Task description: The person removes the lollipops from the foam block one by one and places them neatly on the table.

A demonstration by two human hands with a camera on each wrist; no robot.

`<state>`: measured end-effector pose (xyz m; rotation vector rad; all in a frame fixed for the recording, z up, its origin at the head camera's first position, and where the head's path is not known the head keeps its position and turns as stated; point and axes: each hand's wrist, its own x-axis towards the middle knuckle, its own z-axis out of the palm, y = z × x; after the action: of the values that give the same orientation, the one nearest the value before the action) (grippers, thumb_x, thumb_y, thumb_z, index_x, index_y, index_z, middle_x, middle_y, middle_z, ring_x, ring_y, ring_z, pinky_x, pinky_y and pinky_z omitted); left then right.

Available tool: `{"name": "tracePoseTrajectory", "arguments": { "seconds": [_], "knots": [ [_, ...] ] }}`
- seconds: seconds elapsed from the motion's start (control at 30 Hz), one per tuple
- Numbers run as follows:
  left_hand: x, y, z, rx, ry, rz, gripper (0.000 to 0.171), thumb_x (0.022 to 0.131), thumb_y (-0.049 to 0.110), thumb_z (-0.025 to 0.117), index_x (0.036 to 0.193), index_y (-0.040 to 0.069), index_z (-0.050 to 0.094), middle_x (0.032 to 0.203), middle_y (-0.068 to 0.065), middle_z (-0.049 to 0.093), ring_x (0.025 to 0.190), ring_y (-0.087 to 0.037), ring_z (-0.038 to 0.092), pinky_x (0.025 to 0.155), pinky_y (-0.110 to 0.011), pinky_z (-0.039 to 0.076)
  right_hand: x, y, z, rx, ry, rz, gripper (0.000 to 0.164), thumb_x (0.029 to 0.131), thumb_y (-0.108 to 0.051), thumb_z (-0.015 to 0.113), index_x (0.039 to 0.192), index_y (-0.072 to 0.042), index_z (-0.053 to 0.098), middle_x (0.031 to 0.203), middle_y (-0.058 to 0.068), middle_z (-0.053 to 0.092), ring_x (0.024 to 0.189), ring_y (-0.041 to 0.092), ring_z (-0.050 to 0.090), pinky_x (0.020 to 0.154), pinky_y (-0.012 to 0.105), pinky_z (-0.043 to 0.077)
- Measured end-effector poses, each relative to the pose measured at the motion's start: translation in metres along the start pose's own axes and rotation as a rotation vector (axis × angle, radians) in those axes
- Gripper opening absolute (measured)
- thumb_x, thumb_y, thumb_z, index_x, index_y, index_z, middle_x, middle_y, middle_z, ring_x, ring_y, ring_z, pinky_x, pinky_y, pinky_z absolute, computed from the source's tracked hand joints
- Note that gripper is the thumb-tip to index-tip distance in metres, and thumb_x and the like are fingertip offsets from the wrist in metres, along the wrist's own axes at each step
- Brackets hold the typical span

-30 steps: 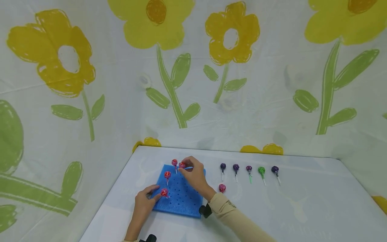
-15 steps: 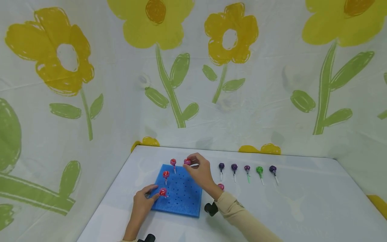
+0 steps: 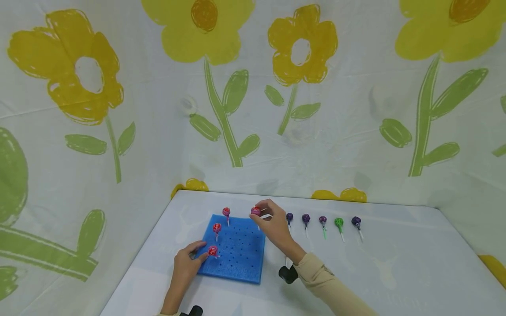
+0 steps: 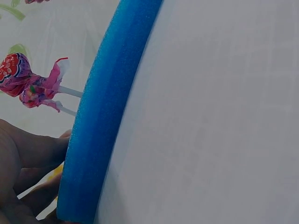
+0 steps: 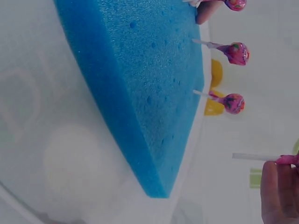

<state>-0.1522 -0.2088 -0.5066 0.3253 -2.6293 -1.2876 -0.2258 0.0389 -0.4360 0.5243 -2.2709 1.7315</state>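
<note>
My right hand [image 3: 276,224] pinches a pink-and-red lollipop [image 3: 255,211] by its wrapped head, over the far right corner of a blue foam board [image 3: 241,259] dotted with small holes. In the right wrist view its white stick [image 5: 252,156] points toward the foam, with its end free. Three red-and-pink lollipops stand in the board's left side: a far one [image 3: 226,211], a middle one [image 3: 217,228] and a near one [image 3: 213,251]. My left hand [image 3: 187,261] rests on the board's left edge, fingers spread, thumb beside the near lollipop.
Right of the board, several lollipops lie in a row on the white table [image 3: 387,263], among them a purple one [image 3: 306,218] and a green one [image 3: 339,222]. Another stick [image 3: 286,261] shows by the right forearm, its head hidden. A flower-printed cloth [image 3: 348,145] hangs behind.
My right hand has moved right with the pinched lollipop, from beside the far standing lollipop to the board's far right corner. My left hand stays in place.
</note>
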Motion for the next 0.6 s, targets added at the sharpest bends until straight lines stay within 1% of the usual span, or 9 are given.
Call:
{"name": "tracePoseTrajectory", "arguments": {
  "seconds": [0.13,0.33,0.43,0.6],
  "knots": [
    [0.0,-0.001,0.0,-0.005,-0.001,0.007,0.033,0.082,0.003,0.071,0.114,0.001,0.067,0.123,-0.022,0.06,0.121,-0.041,0.049,0.099,-0.051,0.041,-0.003,0.001,-0.006,-0.001,0.003,0.031,0.025,0.084,-0.015,0.073,0.105,-0.008,0.061,0.096,-0.001,0.064,0.088,0.015,0.062,0.072,0.025,0.055],
    [-0.001,0.0,0.0,-0.005,0.002,0.015,0.033,0.082,0.004,0.071,0.114,0.0,0.067,0.123,-0.022,0.06,0.12,-0.041,0.05,0.098,-0.05,0.042,-0.007,0.004,-0.016,-0.017,0.02,0.034,0.025,0.083,-0.018,0.073,0.105,-0.012,0.062,0.096,-0.001,0.064,0.088,0.016,0.062,0.073,0.025,0.055],
    [-0.001,0.0,0.0,-0.005,0.002,0.013,0.032,0.082,0.004,0.071,0.114,0.0,0.067,0.123,-0.022,0.059,0.12,-0.041,0.05,0.098,-0.05,0.042,-0.009,0.005,-0.021,-0.015,0.032,0.047,0.027,0.083,-0.019,0.074,0.106,-0.01,0.062,0.096,-0.001,0.064,0.088,0.016,0.062,0.073,0.025,0.055],
    [-0.001,0.001,0.0,-0.004,0.004,0.006,0.032,0.082,0.004,0.071,0.114,0.0,0.067,0.123,-0.022,0.059,0.12,-0.041,0.05,0.098,-0.05,0.042,-0.013,0.006,-0.028,-0.021,0.049,0.066,0.027,0.083,-0.02,0.074,0.106,-0.01,0.063,0.097,-0.001,0.064,0.088,0.016,0.061,0.073,0.023,0.054]
  ]
}}
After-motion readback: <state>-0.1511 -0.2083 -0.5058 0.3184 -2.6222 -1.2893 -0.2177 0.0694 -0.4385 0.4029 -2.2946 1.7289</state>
